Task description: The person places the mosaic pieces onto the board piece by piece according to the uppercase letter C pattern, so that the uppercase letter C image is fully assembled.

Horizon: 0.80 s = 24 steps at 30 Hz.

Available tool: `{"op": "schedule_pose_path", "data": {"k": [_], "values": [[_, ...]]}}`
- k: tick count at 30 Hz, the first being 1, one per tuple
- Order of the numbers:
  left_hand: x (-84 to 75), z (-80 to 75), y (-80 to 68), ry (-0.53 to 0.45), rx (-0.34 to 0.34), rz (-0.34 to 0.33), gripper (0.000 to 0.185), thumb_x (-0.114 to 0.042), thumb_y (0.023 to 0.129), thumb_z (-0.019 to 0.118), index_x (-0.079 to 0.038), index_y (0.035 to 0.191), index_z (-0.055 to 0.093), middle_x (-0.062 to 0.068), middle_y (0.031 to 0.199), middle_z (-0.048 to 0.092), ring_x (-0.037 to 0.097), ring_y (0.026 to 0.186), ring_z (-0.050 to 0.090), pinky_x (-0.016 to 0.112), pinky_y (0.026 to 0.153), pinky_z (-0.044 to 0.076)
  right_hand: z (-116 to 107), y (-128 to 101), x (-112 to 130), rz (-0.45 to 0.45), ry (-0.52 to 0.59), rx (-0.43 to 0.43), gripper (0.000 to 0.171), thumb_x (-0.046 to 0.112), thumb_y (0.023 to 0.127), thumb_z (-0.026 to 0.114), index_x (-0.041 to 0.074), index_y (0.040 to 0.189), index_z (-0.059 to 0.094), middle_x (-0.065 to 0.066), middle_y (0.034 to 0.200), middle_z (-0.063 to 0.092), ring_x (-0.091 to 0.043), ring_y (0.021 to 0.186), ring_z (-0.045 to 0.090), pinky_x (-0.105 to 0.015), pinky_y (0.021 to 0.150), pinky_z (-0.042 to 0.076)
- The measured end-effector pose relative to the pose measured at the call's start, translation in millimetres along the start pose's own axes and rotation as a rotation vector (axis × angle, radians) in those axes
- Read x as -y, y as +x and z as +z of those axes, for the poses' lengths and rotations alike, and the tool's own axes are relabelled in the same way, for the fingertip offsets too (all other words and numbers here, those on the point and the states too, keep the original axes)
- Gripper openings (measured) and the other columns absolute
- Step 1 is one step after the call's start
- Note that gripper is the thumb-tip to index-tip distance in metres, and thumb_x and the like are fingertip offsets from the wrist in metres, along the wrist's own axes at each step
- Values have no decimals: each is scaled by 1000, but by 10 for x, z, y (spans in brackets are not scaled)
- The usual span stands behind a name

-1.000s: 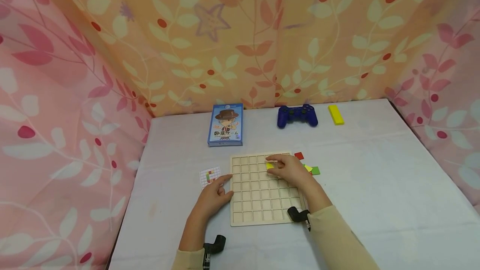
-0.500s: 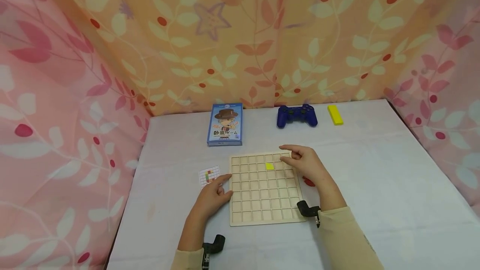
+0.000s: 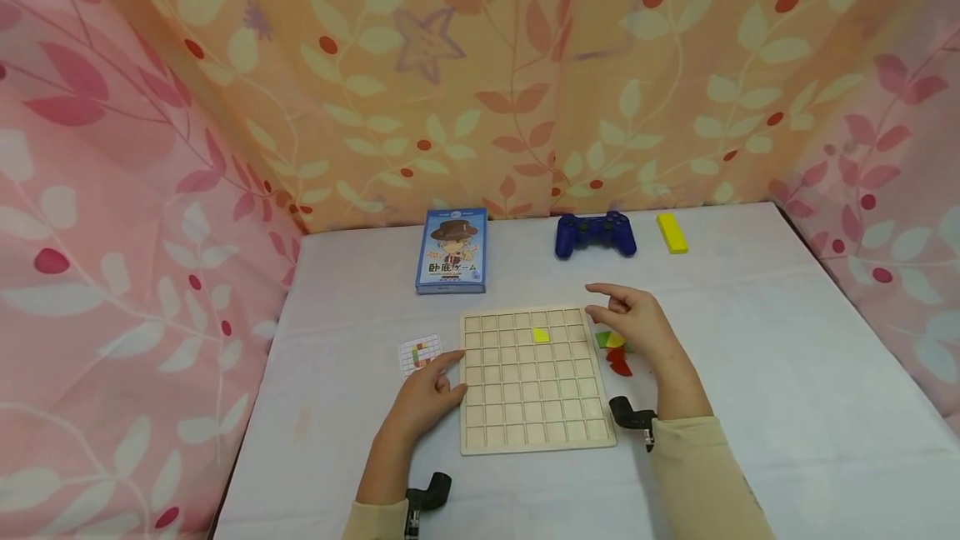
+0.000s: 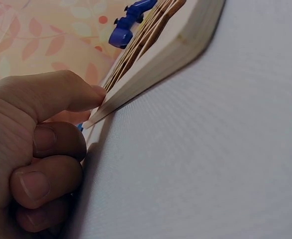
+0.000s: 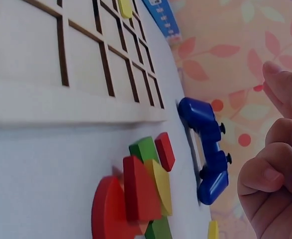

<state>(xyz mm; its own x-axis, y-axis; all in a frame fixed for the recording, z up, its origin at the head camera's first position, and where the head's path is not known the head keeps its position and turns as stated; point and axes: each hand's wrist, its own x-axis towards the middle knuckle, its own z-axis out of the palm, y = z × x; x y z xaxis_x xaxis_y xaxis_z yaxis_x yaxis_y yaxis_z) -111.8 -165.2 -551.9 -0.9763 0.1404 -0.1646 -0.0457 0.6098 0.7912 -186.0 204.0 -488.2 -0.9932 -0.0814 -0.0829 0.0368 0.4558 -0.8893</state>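
Left hand (image 3: pixel 423 397) against the left edge of the wooden grid board (image 3: pixel 534 432), thumb pressed to the rim, other fingers curled, gripping nothing. Right hand (image 3: pixel 637 323) raised past the board's right edge, fingers loosely spread, empty, above the heap of coloured pieces (image 3: pixel 615 348). Yellow piece (image 3: pixel 540 335) seated in a cell left of those fingers. Bare desk (image 3: pixel 787 373) to the right. Beyond: blue gamepad (image 3: pixel 596 233).

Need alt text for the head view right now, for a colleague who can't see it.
A person's left hand rests on the left edge of a wooden grid board holding one yellow piece. The right hand hovers, holding nothing, over a pile of coloured pieces beside the board.
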Motion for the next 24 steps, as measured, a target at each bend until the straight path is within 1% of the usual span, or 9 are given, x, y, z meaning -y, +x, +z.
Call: {"op": "schedule_pose_path", "data": {"k": [4,7,10,13,16,18,20,22,24], "values": [[-11,-5,-2,1,-1,7,55,-26,91,77,-20,144,61,-7,53,43,9,46,38,27,46,31,-47,26,-57,37,-18,-24,43,25,95,77,15,135,68,-1,71,36,-17,63,38,-28,57,35],[-11,-7,0,9,-1,11,55,-27,91,77,-20,143,61,-8,53,43,8,46,38,27,46,31,-75,52,-117,43,-27,-29,43,24,94,77,13,135,68,-1,71,36,-18,64,39,-28,58,36],[-9,-10,-2,13,-2,6,55,-27,91,78,-20,143,61,-8,53,43,8,46,37,27,46,31,-99,84,-193,55,-42,-22,45,27,94,77,13,135,68,0,70,35,-17,63,38,-29,58,36],[-12,-9,-3,16,-3,5,55,-27,91,78,-20,143,61,-8,52,43,7,46,37,27,46,31,-125,110,-282,99,-56,-3,47,32,94,76,16,137,67,1,70,38,-17,66,41,-29,59,37],[-18,-9,-1,20,-3,9,55,-26,91,78,-20,143,62,-9,52,42,7,46,36,26,47,30,-151,125,-358,134,-69,34,49,35,95,75,16,140,65,-2,81,60,-20,79,50,-28,68,44],[-20,-9,3,22,-5,13,55,-26,90,78,-20,142,62,-9,52,42,7,46,35,26,47,30,-158,137,-397,144,-72,57,50,34,96,73,14,141,64,-4,100,70,-21,90,53,-32,82,48],[-17,-12,3,25,-5,13,55,-26,90,78,-20,142,62,-9,52,42,6,46,35,26,47,30,-160,156,-430,153,-75,69,49,34,96,73,14,141,65,-6,98,69,-23,89,53,-37,85,47],[-12,-10,5,25,-7,9,55,-26,90,78,-21,142,62,-9,52,42,6,46,36,26,47,31,-159,178,-460,169,-82,84,49,33,96,73,14,141,65,-7,88,62,-25,88,51,-42,89,45],[-4,-4,5,18,-8,8,55,-26,90,78,-21,142,62,-9,52,42,7,46,36,26,47,31,-160,197,-492,175,-96,100,50,33,96,74,14,141,65,-10,95,65,-27,96,53,-47,95,44]]}}
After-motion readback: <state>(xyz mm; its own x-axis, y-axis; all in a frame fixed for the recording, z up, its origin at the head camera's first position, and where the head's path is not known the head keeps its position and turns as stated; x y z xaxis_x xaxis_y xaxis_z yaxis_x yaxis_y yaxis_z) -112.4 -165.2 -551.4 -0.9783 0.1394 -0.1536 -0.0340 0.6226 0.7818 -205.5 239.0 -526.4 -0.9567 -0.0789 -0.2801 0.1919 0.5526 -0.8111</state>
